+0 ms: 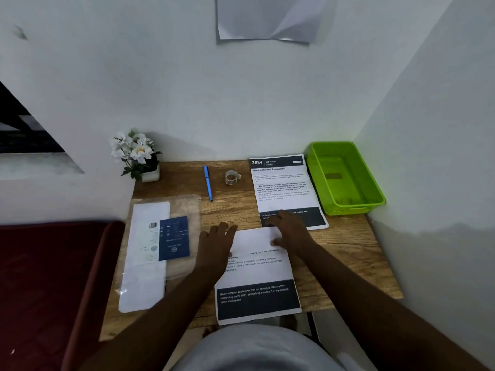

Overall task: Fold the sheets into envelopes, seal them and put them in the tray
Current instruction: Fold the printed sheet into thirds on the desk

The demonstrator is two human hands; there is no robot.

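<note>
Printed sheet [257,274] lies at the desk's [348,253] near edge, top part folded over. Left hand [214,243] and right hand [290,230] press the fold, fingers flat. Second sheet [284,186] beyond; green tray [375,195] at far right.

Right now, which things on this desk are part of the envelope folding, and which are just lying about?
Part of the job:
- sheet being folded
- second printed sheet
- green tray
- tape roll
- left hand, right hand, both on the sheet

Lying about:
- blue pen
- flower pot
- plastic sleeve with papers
</note>
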